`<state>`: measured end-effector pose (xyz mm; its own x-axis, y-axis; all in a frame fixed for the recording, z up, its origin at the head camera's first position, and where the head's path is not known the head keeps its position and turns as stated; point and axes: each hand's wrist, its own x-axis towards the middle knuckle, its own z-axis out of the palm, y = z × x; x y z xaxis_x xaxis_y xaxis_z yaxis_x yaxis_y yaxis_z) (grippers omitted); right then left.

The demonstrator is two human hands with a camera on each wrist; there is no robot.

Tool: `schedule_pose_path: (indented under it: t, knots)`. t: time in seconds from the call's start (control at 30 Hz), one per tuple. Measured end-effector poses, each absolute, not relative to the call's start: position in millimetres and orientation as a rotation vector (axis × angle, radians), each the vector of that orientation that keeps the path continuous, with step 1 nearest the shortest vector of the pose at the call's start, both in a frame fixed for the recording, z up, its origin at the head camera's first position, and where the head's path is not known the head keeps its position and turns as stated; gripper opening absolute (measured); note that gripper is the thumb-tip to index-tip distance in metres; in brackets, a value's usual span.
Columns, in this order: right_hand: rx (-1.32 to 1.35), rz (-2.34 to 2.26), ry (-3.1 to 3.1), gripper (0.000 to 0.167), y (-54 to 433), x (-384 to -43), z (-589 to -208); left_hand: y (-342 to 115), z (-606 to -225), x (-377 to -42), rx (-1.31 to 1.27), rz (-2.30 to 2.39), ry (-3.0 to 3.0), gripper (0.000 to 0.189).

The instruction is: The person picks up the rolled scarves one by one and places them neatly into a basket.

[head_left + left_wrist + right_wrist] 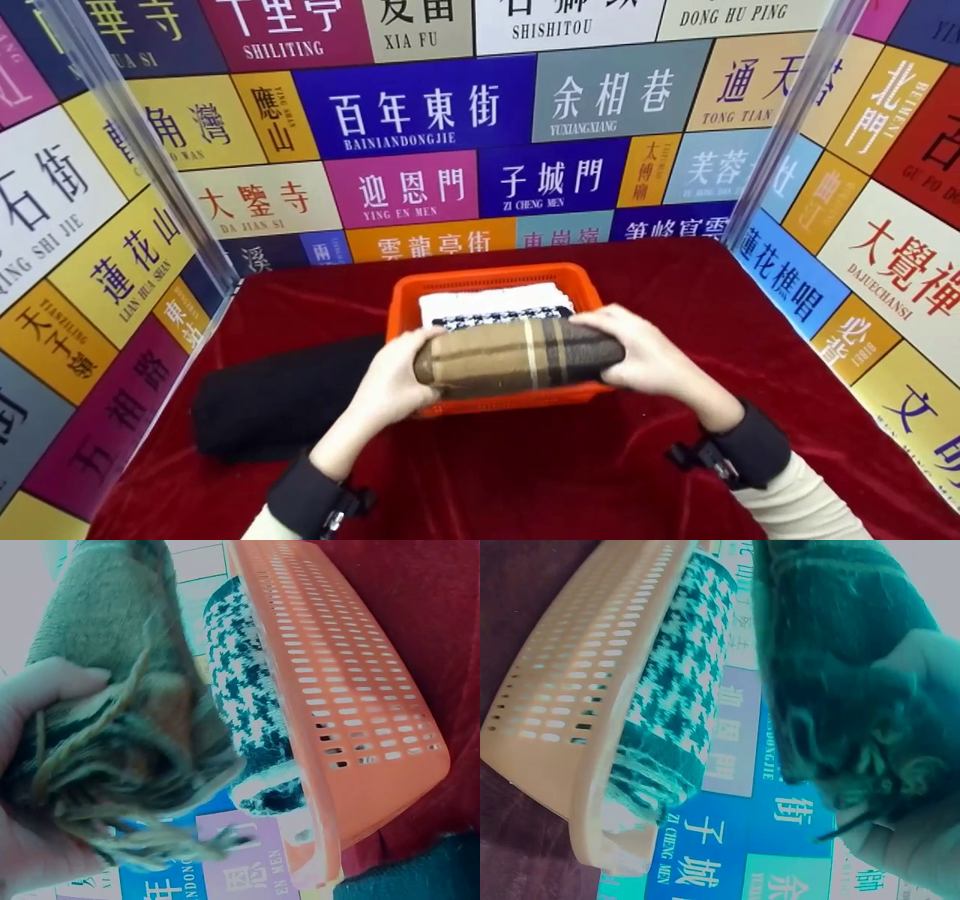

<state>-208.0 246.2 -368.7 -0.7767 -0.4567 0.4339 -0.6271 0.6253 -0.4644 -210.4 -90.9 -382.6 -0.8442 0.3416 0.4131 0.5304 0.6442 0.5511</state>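
Note:
A rolled plaid scarf [487, 358], brown and tan with dark and cream stripes, is held up between both hands over the near side of an orange plastic basket [396, 304]. My left hand [391, 375] grips its left end; in the left wrist view, loose fringe [142, 765] spills from the roll beside the thumb. The darker right end is gripped by my right hand [646, 352]. Inside the basket lie a black-and-white houndstooth scarf [682, 660], also rolled, and a folded white cloth [491, 298] behind it.
A black rolled cloth [277, 401] lies left of the basket on the dark red velvet table cover [540, 472]. Panels with colourful place-name signs [416, 105] rise behind and at both sides, with clear corner strips [791, 112] between them.

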Motion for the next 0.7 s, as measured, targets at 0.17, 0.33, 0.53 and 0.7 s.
schedule_pose_path:
  t: [0.17, 0.33, 0.53, 0.7]
  knots:
    - [0.763, 1.073, -2.365, 0.067, 243.2, -222.1, -363.9, -85.1, -380.2, -221.3, -0.549, -1.146, -2.39, 0.072]
    - [0.68, 1.179, -2.226, 0.062, 237.9, -243.6, -360.3, -78.8, -374.9, -240.3, -0.437, -1.239, -2.271, 0.07]
    - [0.583, 1.182, -2.228, 0.061, 233.2, -279.4, -360.4, -73.5, -367.8, -272.5, -0.311, -1.349, -2.19, 0.066]
    - [0.485, 1.205, -2.282, 0.063, 230.3, -306.4, -362.6, -70.3, -368.8, -298.1, -0.201, -1.427, -2.177, 0.066]
